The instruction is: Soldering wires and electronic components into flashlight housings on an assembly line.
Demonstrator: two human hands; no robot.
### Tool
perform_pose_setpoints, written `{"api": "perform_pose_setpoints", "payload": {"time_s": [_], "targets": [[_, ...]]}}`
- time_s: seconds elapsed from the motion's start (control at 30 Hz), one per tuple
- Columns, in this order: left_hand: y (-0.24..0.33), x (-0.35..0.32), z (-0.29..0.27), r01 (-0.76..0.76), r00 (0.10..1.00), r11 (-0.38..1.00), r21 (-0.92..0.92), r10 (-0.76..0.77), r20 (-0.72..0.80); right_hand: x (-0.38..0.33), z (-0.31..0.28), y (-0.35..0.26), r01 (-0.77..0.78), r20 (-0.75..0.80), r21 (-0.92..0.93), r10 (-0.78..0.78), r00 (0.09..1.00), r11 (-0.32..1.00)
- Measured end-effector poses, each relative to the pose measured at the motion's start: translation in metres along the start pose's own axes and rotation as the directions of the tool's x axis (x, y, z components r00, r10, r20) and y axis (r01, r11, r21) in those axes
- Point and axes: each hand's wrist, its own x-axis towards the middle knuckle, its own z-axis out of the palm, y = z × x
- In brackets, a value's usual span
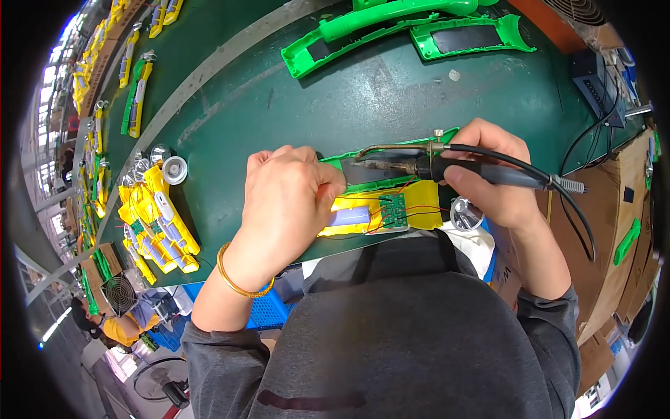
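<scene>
My right hand (495,181) grips a soldering iron (513,174) with a thin metal feed tube clamped along it. Its tip points left over a green casing half (387,186) lined with a dark strip. At that casing's left end, my left hand (289,192) is closed with fingers curled under; what they pinch is hidden. Just nearer to me lies a yellow casing half (424,201), holding a bluish battery cell (350,216) and a green circuit board (394,211). Red and black wires run from the board. A shiny lamp reflector (465,214) sits at the right end, below my right hand.
Several yellow lamp assemblies (164,213) are piled at the left table edge. Green casings (474,38) lie at the far side. A control box (597,84) with cables and cardboard (593,230) stand at right. A co-worker (122,328) is at lower left.
</scene>
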Motion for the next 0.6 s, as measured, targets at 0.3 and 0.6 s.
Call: {"api": "perform_pose_setpoints", "payload": {"time_s": [0.3,0.6], "targets": [[0.009,0.003,0.01,0.045,0.998,0.996,0.077,-0.041,-0.058,0.004,-0.001,0.004,0.142,0.048,-0.102,-0.138,0.989,0.985],[0.013,0.002,0.013,0.068,0.991,0.995,0.073,-0.059,-0.123,0.006,-0.003,0.005,0.14,0.078,-0.103,-0.133,0.988,0.985]]}}
